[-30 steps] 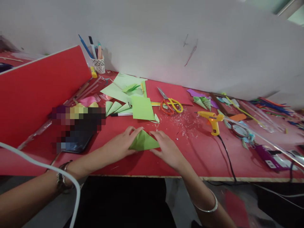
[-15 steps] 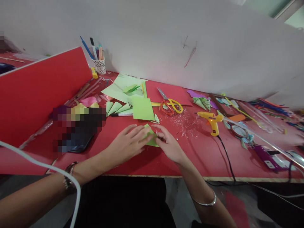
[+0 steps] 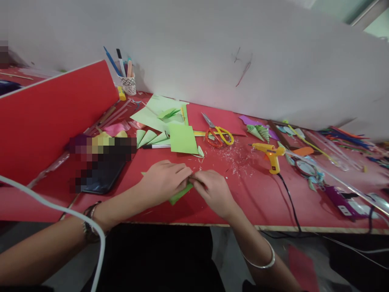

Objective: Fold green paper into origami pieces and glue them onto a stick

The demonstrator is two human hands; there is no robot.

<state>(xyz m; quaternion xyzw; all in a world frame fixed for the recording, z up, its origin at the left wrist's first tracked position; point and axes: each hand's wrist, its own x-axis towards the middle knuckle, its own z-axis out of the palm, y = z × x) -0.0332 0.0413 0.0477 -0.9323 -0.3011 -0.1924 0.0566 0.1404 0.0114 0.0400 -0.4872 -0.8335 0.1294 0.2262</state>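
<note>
A green piece of paper (image 3: 180,195) is between my hands, just above or on the red table near its front edge; most of it is covered by fingers. My left hand (image 3: 165,177) is closed over the paper from the left, fingertips pressed together. From the right, my right hand (image 3: 212,188) pinches the paper's upper right end, its fingertips meeting those of the left. Beyond the hands lies a flat square of green paper (image 3: 183,138). Left of that square are several rolled pale green paper cones (image 3: 148,138) and a marker (image 3: 156,147).
Scissors (image 3: 225,135) rest on red card at the back. To the right stands a yellow glue gun (image 3: 271,155) with a trailing cord. A dark phone (image 3: 105,178) lies on the left, near a red board (image 3: 54,117). A pen cup (image 3: 128,84) stands by the wall.
My fingers have gone from loosely spread over the green paper to pinching it together. The paper has turned, and its lower edge now shows beneath my hands.
</note>
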